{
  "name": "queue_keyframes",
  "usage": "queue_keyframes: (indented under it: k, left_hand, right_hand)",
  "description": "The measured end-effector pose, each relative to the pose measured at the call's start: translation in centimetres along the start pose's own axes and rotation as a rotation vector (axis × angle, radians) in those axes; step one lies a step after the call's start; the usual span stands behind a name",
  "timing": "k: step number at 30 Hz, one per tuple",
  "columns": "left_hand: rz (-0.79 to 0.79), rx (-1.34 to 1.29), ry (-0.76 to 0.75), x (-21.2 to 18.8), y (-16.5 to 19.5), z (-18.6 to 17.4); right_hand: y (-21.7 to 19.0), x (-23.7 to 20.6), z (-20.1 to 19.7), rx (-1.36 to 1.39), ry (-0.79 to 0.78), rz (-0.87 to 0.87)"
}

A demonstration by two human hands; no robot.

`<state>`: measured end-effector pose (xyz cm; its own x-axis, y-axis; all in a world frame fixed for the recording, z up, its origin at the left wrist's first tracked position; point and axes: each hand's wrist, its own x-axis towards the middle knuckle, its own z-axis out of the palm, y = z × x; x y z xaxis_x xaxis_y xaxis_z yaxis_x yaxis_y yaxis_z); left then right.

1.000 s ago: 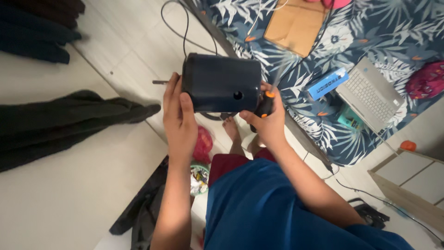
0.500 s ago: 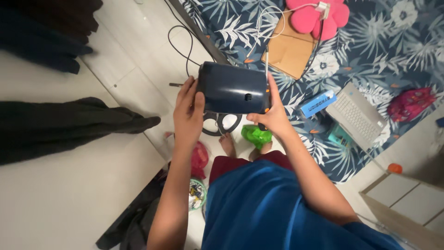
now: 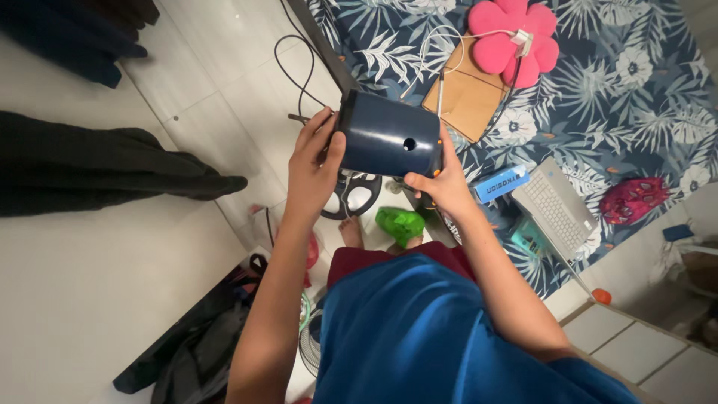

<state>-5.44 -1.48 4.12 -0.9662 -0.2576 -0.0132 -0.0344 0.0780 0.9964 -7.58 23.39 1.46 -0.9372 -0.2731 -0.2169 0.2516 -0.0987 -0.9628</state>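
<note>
I hold a dark navy rounded housing (image 3: 389,136) with a small round hole in its side, up in front of me with both hands. My left hand (image 3: 314,168) grips its left end, thumb on the front face. My right hand (image 3: 441,183) supports the lower right corner, and a small orange piece (image 3: 436,173) shows at the fingertips there. A thin metal shaft (image 3: 297,117) sticks out on the left side of the housing.
Below lie a black ring-shaped part (image 3: 357,196), a green object (image 3: 400,224) and my bare foot (image 3: 350,232). A floral mattress (image 3: 613,90) carries a brown envelope (image 3: 467,97), pink flower cushion (image 3: 512,41), blue box (image 3: 499,183) and laptop (image 3: 557,206). Dark clothes (image 3: 97,168) lie left.
The view shifted, so the housing sits a little higher and more to the right. My right hand slid from the housing's right side to under its lower right corner. The left grip is unchanged.
</note>
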Motion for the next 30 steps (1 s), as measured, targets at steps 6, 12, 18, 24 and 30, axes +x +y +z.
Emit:
queue_keyframes:
  k: [6,12,18,24,30]
  left_hand:
    - [-0.002,-0.045,0.011,0.2,-0.1,0.4]
    - [0.185,-0.042,-0.049,0.0,-3.1,-0.6]
    - [-0.295,-0.807,0.300,-1.7,-9.7,0.7]
    - [-0.297,-0.881,0.010,2.4,-11.2,1.9]
    - [-0.404,-0.844,-0.228,3.7,-8.9,2.6]
  right_hand:
    - [1.9,0.3,0.6,0.094,0.012,-0.023]
    - [2.1,0.6,-0.1,0.051,0.047,0.006]
    - [2.3,-0.1,0.0,0.125,-0.037,-0.030]
    - [1.8,0.5,-1.5,0.233,-0.082,0.048]
    - [2.4,1.0,-0.8,0.175,-0.103,-0.010]
